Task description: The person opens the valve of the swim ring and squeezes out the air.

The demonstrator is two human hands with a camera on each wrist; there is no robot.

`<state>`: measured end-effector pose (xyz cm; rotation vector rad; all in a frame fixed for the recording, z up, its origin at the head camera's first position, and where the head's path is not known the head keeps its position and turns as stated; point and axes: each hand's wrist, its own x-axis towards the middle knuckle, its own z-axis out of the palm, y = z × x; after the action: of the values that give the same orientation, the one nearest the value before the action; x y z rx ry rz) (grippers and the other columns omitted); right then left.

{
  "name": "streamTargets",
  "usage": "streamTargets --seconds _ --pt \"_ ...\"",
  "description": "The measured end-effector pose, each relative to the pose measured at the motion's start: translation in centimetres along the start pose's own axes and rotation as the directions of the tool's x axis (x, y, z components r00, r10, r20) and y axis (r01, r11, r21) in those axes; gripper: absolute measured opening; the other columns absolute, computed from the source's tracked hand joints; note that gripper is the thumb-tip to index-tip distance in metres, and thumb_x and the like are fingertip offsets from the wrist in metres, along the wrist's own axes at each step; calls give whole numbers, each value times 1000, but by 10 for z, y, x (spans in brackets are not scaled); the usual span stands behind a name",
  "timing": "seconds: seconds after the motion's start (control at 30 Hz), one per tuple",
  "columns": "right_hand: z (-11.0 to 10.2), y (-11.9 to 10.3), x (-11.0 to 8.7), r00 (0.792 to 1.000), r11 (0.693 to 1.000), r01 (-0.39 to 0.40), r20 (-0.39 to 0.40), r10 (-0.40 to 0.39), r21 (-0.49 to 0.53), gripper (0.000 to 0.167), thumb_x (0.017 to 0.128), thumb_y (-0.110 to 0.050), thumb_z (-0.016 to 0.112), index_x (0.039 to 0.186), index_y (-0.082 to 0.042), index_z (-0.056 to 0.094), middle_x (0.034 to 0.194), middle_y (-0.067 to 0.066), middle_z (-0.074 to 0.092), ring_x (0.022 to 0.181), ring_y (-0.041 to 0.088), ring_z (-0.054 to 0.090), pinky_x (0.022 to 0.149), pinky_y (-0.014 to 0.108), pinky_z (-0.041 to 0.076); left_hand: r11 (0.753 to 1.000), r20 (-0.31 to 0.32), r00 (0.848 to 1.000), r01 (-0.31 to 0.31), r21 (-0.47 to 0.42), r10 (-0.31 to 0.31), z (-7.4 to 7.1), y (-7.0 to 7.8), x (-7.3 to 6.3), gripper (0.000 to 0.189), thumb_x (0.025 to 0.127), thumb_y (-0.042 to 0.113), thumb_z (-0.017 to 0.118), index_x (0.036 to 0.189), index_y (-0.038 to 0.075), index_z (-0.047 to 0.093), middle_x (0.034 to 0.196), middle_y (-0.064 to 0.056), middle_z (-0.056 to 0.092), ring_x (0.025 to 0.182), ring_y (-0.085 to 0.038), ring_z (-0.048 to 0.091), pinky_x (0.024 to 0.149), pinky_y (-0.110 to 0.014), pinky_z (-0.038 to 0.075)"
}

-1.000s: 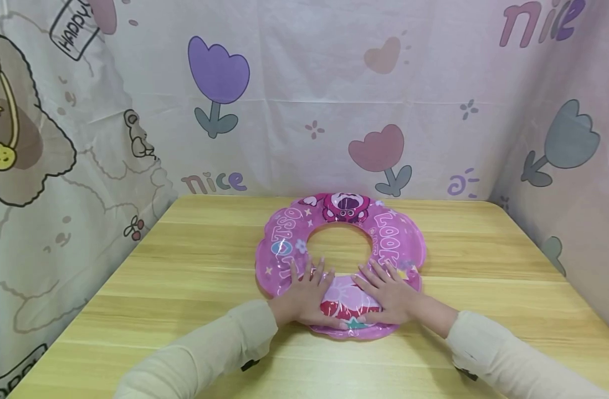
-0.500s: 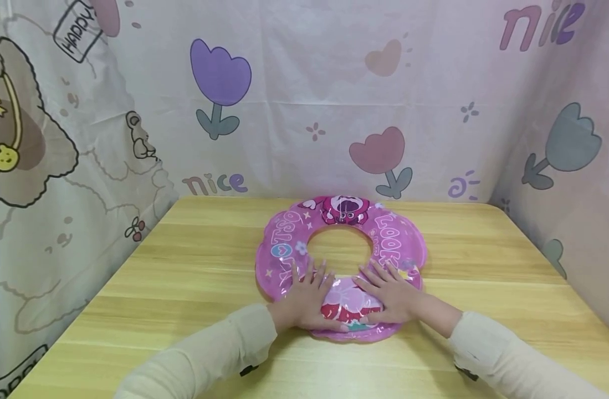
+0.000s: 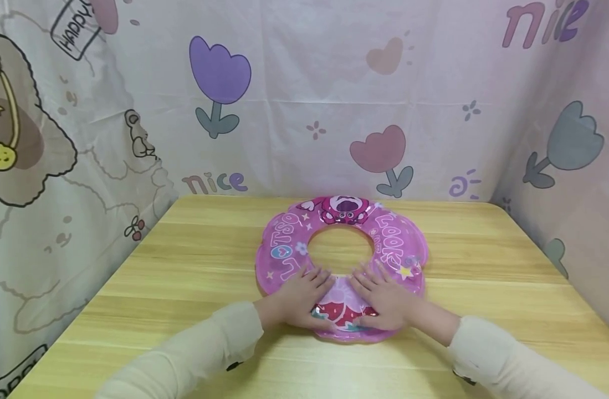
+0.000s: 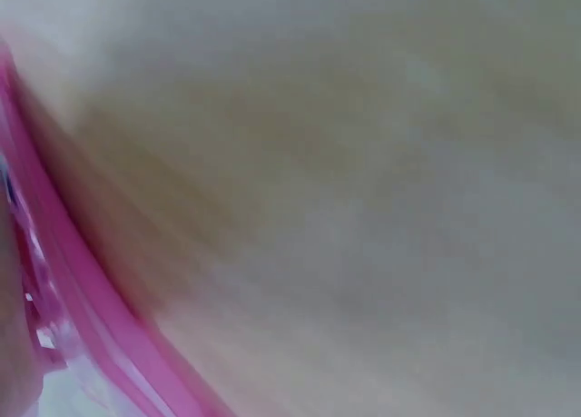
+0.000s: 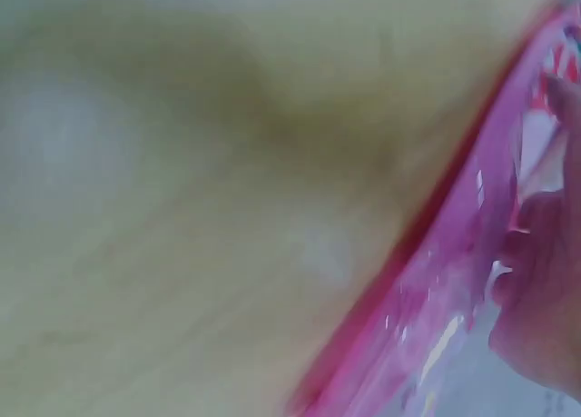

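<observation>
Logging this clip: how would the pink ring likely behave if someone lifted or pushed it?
The pink ring is probably light for its size and somewhat soft, since its glossy, rounded skin looks like thin inflated plastic. That smooth sheen suggests it might slide over the table when pushed. Lying flat and broad, it seems unlikely to roll or tip.

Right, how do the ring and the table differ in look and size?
The ring is pink, with printed lettering; the table is yellowish wood grain. The ring curves round an open hole; the table has a flat top. The ring is much smaller than the table. Both catch the light.
</observation>
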<state>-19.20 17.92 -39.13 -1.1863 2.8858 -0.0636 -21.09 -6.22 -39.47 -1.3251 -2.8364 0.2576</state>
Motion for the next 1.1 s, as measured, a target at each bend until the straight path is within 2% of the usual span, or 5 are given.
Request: streamTargets --seconds 0.13,0.27,0.43,0.67,1.1 --pt "10 -8 5 1000 1000 21 -5 -21 19 83 90 -60 39 146 -1 23 153 19 20 141 41 13 114 55 12 999 1 1000 -16 -45 16 3 -9 -3 102 79 75 43 149 6 17 156 -15 12 144 -32 13 116 -51 12" --pt "18 -11 6 1000 1000 1 -3 -1 27 84 90 -62 39 148 -5 19 154 17 17 142 40 11 114 55 11 998 3 1000 -14 -55 14 8 -10 -3 104 79 75 43 149 5 12 156 -17 6 144 -33 8 116 -53 8" --pt "23 -11 7 1000 1000 0 -14 0 -6 82 89 -61 40 148 -7 20 154 16 18 142 40 12 114 56 12 999 -1 1000 2 -47 -2 12 -9 -3 104 78 76 42 149 5 12 156 -17 5 144 -34 6 116 -54 7" --pt "23 -11 8 1000 1000 3 -1 -3 -14 79 90 -60 39 148 -11 21 155 12 18 142 39 12 114 55 11 999 43 999 32 -37 -30 16 -8 -3 102 79 77 37 150 8 11 157 -13 5 145 -31 5 116 -53 4" --pt "16 -5 5 1000 1000 26 10 -26 10 82 88 -63 41 147 -10 24 154 12 22 142 37 17 114 55 13 997 45 999 23 -71 -20 13 -6 -3 101 80 76 39 149 7 11 156 -12 9 144 -30 10 116 -53 6"
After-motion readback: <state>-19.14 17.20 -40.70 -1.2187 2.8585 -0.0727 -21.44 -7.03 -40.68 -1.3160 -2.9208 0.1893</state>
